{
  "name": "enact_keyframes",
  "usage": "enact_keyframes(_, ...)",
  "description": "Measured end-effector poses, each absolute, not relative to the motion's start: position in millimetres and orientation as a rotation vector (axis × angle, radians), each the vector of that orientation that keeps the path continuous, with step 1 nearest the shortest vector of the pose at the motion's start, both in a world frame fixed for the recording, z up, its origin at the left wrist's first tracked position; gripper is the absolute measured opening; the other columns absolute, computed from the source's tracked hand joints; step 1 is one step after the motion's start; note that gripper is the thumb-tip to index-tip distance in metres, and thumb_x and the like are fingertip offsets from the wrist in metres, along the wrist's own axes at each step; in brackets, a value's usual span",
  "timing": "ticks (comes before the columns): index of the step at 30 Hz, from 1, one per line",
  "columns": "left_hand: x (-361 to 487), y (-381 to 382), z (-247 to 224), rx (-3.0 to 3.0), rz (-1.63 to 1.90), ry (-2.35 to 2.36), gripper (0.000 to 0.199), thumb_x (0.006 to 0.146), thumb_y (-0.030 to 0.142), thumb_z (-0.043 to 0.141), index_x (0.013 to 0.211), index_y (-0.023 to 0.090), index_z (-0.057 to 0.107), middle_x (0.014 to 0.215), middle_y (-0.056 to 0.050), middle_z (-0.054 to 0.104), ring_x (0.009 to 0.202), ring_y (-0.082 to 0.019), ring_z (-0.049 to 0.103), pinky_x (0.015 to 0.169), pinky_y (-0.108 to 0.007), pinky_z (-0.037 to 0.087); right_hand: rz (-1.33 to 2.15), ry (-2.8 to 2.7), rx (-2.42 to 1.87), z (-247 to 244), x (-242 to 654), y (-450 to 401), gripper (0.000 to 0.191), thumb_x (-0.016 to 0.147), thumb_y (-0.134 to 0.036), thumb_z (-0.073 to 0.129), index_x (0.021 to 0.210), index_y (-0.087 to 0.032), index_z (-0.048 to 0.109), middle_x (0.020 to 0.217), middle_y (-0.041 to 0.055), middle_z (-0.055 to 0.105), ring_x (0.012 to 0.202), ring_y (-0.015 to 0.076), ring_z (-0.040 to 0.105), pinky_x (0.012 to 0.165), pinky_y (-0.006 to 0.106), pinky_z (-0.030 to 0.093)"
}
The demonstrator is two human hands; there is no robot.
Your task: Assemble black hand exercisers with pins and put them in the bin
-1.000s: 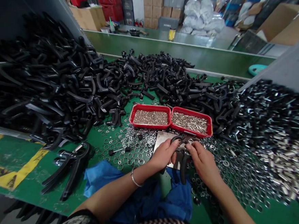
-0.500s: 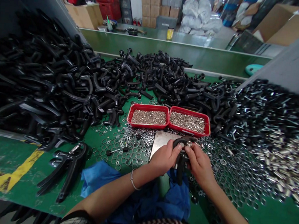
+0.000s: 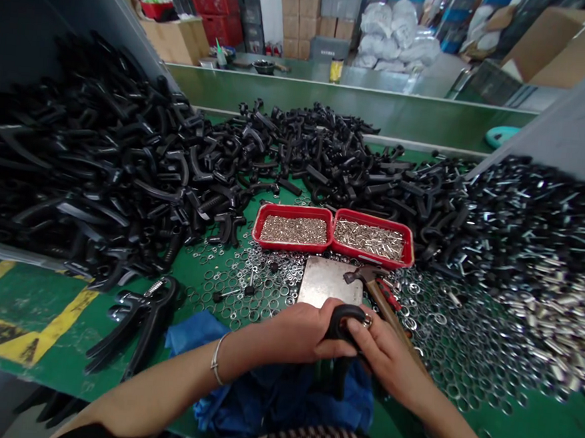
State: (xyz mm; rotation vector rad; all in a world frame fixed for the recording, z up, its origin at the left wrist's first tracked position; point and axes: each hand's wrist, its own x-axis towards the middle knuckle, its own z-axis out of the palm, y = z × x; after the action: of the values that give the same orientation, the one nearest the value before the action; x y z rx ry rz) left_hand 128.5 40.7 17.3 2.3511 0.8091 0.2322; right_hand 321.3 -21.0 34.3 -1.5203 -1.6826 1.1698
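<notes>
So, from your far left, you've got a big heap of black plastic parts (image 3: 126, 161) spilling across the green tabletop (image 3: 55, 382), with a black spring clamp (image 3: 140, 322) lying by itself just in front of it. Next along are loose metal rings (image 3: 252, 296), with a bunched blue cloth (image 3: 191, 335) nearer you, partly under your left forearm. Your left hand (image 3: 307, 330) is closed on the left side of a curved black piece (image 3: 349, 311), thumb towards you. That piece sits right between your two hands, held up in front of the cloth, its looped end on top and a dark part hanging below. Just beyond your left hand there's a flat metal plate (image 3: 325, 281), and past that two red trays, the left tray (image 3: 291, 247) and the right tray (image 3: 372, 257), side by side with small metal bits inside. Your right hand (image 3: 388, 352) grips the piece's right side, thumb and fingers pressed on it; something shiny shows at the fingertips, too small to make out. A hammer (image 3: 385, 304) lies just behind that hand, and silvery cylinders (image 3: 561, 311) are piled at far right.
</notes>
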Motion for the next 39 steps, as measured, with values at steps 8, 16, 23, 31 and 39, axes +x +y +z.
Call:
enact_keyframes(8,134.6,71.7,24.0,2.308,-0.043,0.863,0.078,0.082,0.074,0.052,0.130,0.012,0.045,0.095,-0.016,0.072,0.078,-0.030,0.071,0.059,-0.031,0.046,1.090,-1.841,-1.643,20.0,325.2,8.6,0.034,0.101,-0.045,0.038,0.108,-0.019,0.058,0.092,0.0070,0.068,0.084,0.0213,0.065,0.074,0.033,0.051)
enact_keyframes(16,154.4,109.9,14.2,2.728,-0.202,1.055,0.055,0.090,0.060,0.053,0.108,0.009,0.064,0.083,-0.019,0.071,0.081,-0.034,0.070,0.071,-0.041,0.051,0.116,-2.060,-1.718,8.4,392.6,116.9,0.021,0.094,-0.033,0.056,0.093,-0.019,0.072,0.097,0.0101,0.067,0.100,0.0274,0.055,0.091,0.041,0.042)
enact_keyframes(23,210.1,193.1,40.9,3.037,0.095,0.994,0.026,0.096,0.015,0.045,0.103,0.010,0.069,0.096,-0.018,0.073,0.094,-0.028,0.068,0.083,-0.039,0.047,-0.137,-2.327,-1.904,0.3,401.9,170.2,0.022,0.091,-0.033,0.059,0.094,-0.016,0.073,0.092,0.0130,0.065,0.098,0.0298,0.051,0.072,0.035,0.041)
enact_keyframes(31,245.2,223.2,7.8,3.113,-0.033,0.985,0.024,0.093,0.011,0.051,0.091,0.008,0.075,0.096,-0.018,0.075,0.096,-0.030,0.066,0.097,-0.051,0.038,-0.143,-2.353,-1.893,-15.0,395.7,182.6,0.017,0.092,-0.021,0.051,0.089,-0.013,0.066,0.094,0.0163,0.067,0.096,0.0302,0.052,0.076,0.037,0.041)
enact_keyframes(39,237.5,214.7,3.0,3.116,0.201,1.011,0.024,0.094,0.011,0.049,0.092,0.009,0.073,0.094,-0.016,0.072,0.095,-0.027,0.063,0.089,-0.044,0.039,-0.150,-2.136,-1.889,-17.5,393.7,181.1,0.021,0.092,-0.012,0.040,0.098,-0.012,0.060,0.100,0.0208,0.064,0.097,0.0338,0.052,0.078,0.042,0.042)
